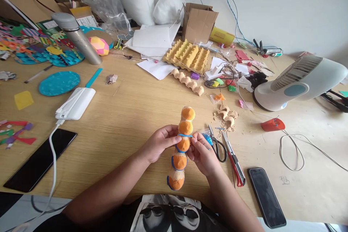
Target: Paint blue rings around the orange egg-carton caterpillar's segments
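Note:
A strip of egg carton [180, 161] stretches away from me, its row of humps covered in orange. Blue edging curves round several of the humps. My left hand [163, 141] grips the strip from its left side near the middle, thumb on top. On the other side, my right hand [202, 150] pinches a thin blue strip [186, 136] that lies across the carton between two humps. What the blue strip is made of, I cannot make out. Scissors [217, 146] and a small packet of blue material [207, 138] lie just right of my right hand.
A red utility knife [235, 163] and a phone [266, 196] lie at right. Carton scraps [227, 116] and a white fan [296, 81] are beyond. A yellow egg tray [187, 57] sits at the back; a power bank [77, 103] and steel bottle [78, 40] stand left.

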Demonstrator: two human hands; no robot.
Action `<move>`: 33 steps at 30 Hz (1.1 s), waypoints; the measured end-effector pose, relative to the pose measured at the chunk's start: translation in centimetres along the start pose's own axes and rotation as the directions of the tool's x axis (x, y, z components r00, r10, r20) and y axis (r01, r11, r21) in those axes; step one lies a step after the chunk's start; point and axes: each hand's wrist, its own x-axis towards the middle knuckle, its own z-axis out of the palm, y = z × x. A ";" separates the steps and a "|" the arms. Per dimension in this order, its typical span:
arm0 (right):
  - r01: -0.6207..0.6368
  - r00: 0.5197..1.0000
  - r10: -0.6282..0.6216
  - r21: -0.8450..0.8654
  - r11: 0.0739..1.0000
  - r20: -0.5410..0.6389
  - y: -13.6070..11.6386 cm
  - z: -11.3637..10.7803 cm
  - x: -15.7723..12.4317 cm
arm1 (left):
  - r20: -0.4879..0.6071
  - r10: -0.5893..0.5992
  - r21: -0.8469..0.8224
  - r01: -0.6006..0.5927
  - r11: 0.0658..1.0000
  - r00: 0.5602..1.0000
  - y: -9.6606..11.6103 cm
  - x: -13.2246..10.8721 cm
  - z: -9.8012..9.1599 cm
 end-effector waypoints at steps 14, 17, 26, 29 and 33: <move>-0.006 1.000 0.006 -0.017 1.000 0.019 0.3 -0.3 -0.1 | 0.057 -0.072 -0.044 0.074 0.996 0.996 0.3 -0.4 -0.1; 0.014 1.000 -0.013 -0.022 1.000 0.019 0.3 -0.4 0.0 | 0.051 -0.083 -0.064 0.086 0.994 0.995 0.4 -0.4 0.0; 0.031 0.999 -0.029 -0.083 0.996 0.029 0.3 -0.5 0.0 | 0.065 -0.069 -0.094 0.075 0.993 0.995 0.8 -0.6 0.4; 0.025 1.000 -0.023 -0.080 0.996 0.021 0.2 -0.5 0.0 | 0.071 -0.060 -0.098 0.066 0.993 0.996 0.8 -0.6 0.4; 0.008 1.000 -0.007 -0.068 0.998 0.020 0.1 -0.4 0.0 | 0.086 -0.055 -0.112 0.064 0.992 0.995 0.8 -0.6 0.4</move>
